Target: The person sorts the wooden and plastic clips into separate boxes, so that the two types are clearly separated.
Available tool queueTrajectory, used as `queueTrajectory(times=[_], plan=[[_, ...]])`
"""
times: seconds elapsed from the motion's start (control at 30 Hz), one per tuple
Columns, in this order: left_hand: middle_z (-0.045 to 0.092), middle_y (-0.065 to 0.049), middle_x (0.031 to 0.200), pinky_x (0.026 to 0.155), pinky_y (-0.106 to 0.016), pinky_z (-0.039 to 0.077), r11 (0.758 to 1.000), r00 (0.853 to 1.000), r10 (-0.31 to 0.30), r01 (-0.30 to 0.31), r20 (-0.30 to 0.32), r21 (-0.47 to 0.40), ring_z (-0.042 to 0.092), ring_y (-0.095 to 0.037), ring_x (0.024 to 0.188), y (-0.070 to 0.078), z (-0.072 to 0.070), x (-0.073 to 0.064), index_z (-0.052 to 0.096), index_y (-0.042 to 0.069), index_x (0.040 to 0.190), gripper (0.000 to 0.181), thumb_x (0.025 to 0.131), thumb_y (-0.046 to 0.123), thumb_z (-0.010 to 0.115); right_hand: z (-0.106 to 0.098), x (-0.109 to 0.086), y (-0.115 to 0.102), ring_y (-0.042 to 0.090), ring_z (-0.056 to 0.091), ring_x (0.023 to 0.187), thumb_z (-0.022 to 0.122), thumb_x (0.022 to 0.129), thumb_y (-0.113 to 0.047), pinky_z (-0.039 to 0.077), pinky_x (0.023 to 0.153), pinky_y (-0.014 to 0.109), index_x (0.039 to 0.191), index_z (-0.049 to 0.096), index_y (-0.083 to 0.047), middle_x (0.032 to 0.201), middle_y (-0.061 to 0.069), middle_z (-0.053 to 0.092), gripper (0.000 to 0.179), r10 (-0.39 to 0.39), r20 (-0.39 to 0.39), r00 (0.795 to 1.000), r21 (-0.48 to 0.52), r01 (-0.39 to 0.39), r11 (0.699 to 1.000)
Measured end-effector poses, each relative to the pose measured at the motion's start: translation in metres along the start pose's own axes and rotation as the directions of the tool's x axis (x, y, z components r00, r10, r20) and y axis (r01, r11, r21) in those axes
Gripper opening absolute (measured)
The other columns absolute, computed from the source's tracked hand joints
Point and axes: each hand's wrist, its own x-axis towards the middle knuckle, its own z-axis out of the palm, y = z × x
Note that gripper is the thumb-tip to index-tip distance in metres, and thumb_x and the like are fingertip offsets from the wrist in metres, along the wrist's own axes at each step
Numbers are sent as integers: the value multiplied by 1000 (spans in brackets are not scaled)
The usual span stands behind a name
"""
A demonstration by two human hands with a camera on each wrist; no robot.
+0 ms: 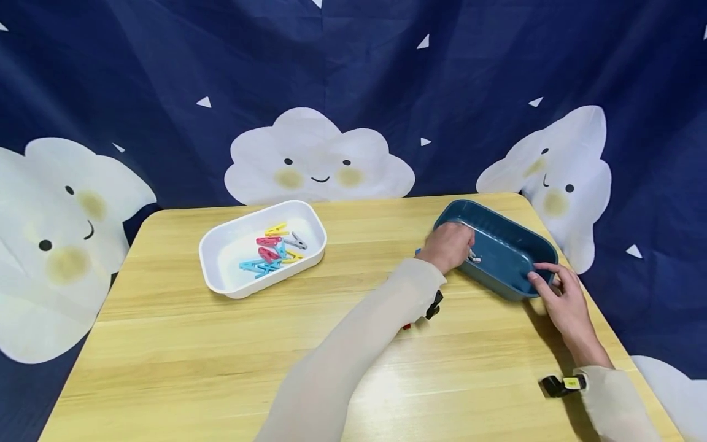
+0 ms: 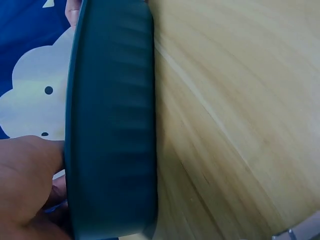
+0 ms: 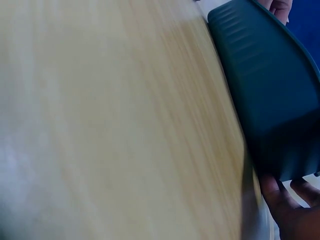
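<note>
A dark teal plastic basket (image 1: pixel 499 245) stands at the right of the table. My left hand (image 1: pixel 448 244) is at its left end with bent fingers, partly behind the rim in the left wrist view; its fingertips are hidden, and I cannot tell what they hold. Small grey clothespins (image 1: pixel 474 258) show inside the basket beside those fingers. My right hand (image 1: pixel 563 301) grips the near right corner of the basket, thumb over the rim. In the right wrist view, fingers (image 3: pixel 300 192) lie against the basket's end.
A white basket (image 1: pixel 221 270) at the left holds several clothespins (image 1: pixel 269 253) in yellow, red, blue and grey. A bit of red (image 1: pixel 407 326) shows under my left wrist, and a bit of blue (image 1: pixel 417 251) beside that hand. A dark blue cloth with clouds hangs behind the wooden table (image 1: pixel 221 362).
</note>
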Motion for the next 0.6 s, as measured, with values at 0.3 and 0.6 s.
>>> queueTrajectory(times=[0.3,0.6], plan=[[73,11,116,98,-16,51,977,996,50,-63,-71,-204,65,-5,110,-17,-8,-9,77,23,123,18,113,27,63,3,1,-1,11,33,95,68,110,-31,25,77,26,141,62,-4,111,-5,37,42,16,18,1000,-11,-16,1000],[71,7,117,97,-18,51,917,985,102,-148,-139,-372,66,-7,108,-42,-15,-32,75,16,126,20,110,26,69,1,3,3,11,33,95,69,109,-26,27,77,23,140,64,-7,113,-7,40,37,30,-2,1000,-21,-30,999]])
